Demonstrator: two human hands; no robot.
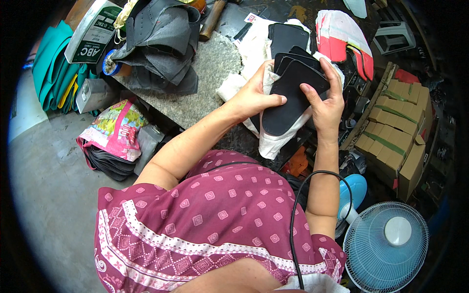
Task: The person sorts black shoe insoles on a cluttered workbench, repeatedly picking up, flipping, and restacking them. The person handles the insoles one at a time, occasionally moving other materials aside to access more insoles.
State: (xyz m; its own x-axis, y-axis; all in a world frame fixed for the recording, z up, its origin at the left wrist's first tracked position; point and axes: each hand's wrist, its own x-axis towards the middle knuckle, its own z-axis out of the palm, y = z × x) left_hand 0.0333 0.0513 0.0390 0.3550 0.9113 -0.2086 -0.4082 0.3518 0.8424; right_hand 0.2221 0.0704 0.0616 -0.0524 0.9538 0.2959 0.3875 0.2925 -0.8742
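Observation:
Between my hands is a small stack of black, round-cornered flat pieces [289, 100], perhaps shoe parts, fanned out at the top. My left hand [254, 95] grips its left side, thumb lying on the top piece. On the right edge my right hand [328, 105] holds on, with its thumb bent over the front and fingers reaching up behind. A white cloth [273, 145] hangs under and around the stack, caught in the grip. Just beyond lies another black piece [289, 38] on more white cloth. The undersides and some fingertips are hidden.
Dark grey cut sheets [163, 36] are heaped on a worn stone slab [210, 83], near a hammer [213, 20]. Red-and-white pieces [344, 36] lie at the far right. Bundled tan boxes [393, 119] and a blue fan [386, 246] stand right; a pink bag [115, 132] sits left.

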